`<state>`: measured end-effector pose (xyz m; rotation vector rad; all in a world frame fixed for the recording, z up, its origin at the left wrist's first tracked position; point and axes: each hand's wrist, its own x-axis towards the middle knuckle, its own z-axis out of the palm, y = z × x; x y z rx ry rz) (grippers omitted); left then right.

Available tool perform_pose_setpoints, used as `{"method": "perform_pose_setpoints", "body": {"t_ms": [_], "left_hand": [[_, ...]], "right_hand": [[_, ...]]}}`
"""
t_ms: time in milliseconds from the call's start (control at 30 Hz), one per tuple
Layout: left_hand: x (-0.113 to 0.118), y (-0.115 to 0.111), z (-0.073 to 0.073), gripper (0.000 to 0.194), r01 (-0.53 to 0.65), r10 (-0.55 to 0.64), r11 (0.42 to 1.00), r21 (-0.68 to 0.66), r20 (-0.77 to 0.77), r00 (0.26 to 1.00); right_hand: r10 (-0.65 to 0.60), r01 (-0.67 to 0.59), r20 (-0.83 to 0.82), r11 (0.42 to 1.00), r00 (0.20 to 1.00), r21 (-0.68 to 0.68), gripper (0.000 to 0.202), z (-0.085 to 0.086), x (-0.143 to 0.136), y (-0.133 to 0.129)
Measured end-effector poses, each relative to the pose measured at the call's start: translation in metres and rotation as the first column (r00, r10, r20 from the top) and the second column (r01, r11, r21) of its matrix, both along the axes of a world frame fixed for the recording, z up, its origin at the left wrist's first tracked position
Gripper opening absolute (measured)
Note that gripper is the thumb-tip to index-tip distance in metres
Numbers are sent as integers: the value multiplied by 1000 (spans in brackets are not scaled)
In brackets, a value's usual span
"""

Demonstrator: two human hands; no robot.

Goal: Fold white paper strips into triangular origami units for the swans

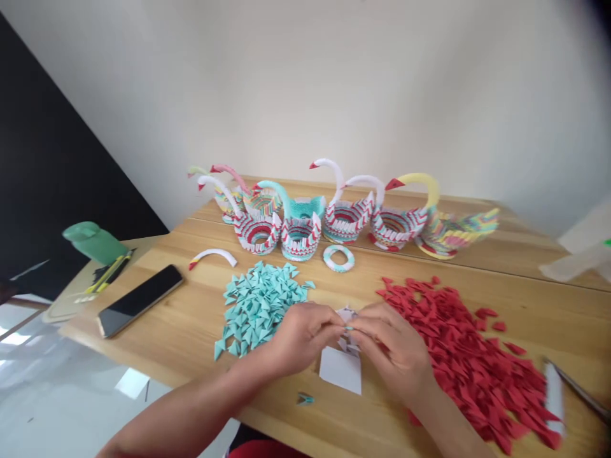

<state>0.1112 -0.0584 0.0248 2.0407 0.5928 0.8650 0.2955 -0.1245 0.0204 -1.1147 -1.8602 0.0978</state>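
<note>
My left hand [308, 334] and my right hand [394, 346] meet over the wooden table, fingertips pinched together on a small teal paper piece [349, 328], mostly hidden by the fingers. Under and behind the fingertips lie white folded paper pieces [352, 348], with a white paper sheet [340, 370] just in front. A heap of teal triangles [262, 302] sits beside my left hand. To the right of my right hand spreads a larger heap of red triangles [470, 356]. One teal piece [305, 399] rests alone near the front edge.
Several folded-paper swans [300, 235] stand along the back. Before them lie a white-and-teal ring [338, 259] and a loose white neck [213, 254]. A phone [140, 300] lies at left, beyond it a green container [95, 242] and yellow cutter [109, 272]. A metal tool [580, 391] lies at right.
</note>
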Motion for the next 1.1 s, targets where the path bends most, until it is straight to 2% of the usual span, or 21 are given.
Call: {"method": "perform_pose_setpoints", "body": {"t_ms": [67,133,267,367,467,567,633,667,767,800,867,967,1100], "left_hand": [[0,-1,0,22,-9,7,982,190,10,1000],[1,-3,-1,24,16,-15,951,308,-7,1000],[1,-4,0,25,58,-38,921,386,-59,998],[-6,-3,5,25,44,-9,881,471,-75,997],[-27,5,11,27,-30,108,822,569,-104,989],[-62,23,13,25,-191,308,747,636,-78,948],[-89,39,11,22,-221,401,719,659,-134,906],[-103,47,9,24,-222,440,722,655,-188,878],[-141,66,2,28,-298,562,778,553,-400,724],[-151,70,-1,29,-349,594,783,515,-451,667],[-168,74,-8,30,-401,619,780,481,-500,605],[-181,72,-18,27,-438,618,786,436,-543,568],[-182,67,-25,20,-443,585,810,384,-572,575]], "right_hand": [[11,-12,-8,999,1000,-52,9,-1,-1,-1],[14,-15,-12,995,1000,-95,14,-1,-3,-4],[26,-28,-14,995,1000,-95,18,1,-6,-5],[36,-37,-9,994,999,-107,18,2,-6,-2],[1,-2,-8,994,1000,-109,18,-1,-1,0],[-87,85,-17,990,996,-110,19,-4,3,1],[-97,96,-5,990,995,-108,20,-3,4,1],[-85,85,6,991,996,-103,20,-2,3,1],[-50,53,34,995,998,-88,21,1,1,1],[-48,51,39,995,998,-84,21,2,0,1],[-49,53,51,995,998,-89,20,1,-1,1],[-44,52,67,991,997,-121,19,-3,-1,2],[-5,12,63,994,998,-113,20,-9,-2,3]]}}
